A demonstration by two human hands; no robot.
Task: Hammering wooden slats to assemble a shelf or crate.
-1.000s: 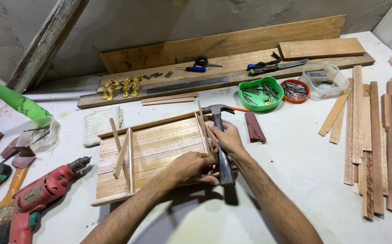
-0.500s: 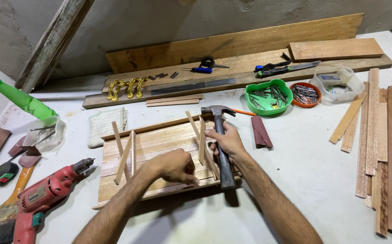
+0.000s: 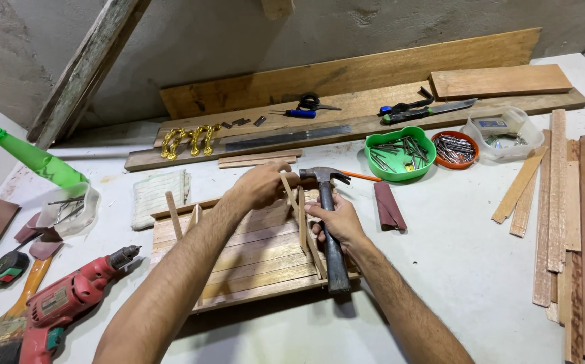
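- Hammer [image 3: 329, 229] with a dark handle: we see one, upright over the right part of the slatted wooden panel [image 3: 252, 259], its steel head at the far end.
- We count one slatted panel in the middle of the white table [image 3: 454, 269], and two thin wooden strips standing up at its left edge.
- One thin wooden strip [image 3: 300, 222] stands across the panel just left of the hammer handle.
- Our right hand [image 3: 338, 221] has its fingers wrapped closed around the hammer handle, just below the head.
- Our left hand [image 3: 262, 183] reaches across to the far end of the strip; its fingers are curled together and pinch the strip's top, right beside the hammer head.
- One red power drill [image 3: 70, 303] lies near left, with one paintbrush [image 3: 9, 323] beside it.
- Far right of the hammer sit one green bowl of nails [image 3: 400, 154], one orange dish of nails [image 3: 455, 148] and one clear plastic tub [image 3: 501, 131].
- One green bottle [image 3: 33, 156] lies far left.
- A stack of wood slats [image 3: 575, 229], too overlapped to count, lies at the right edge.
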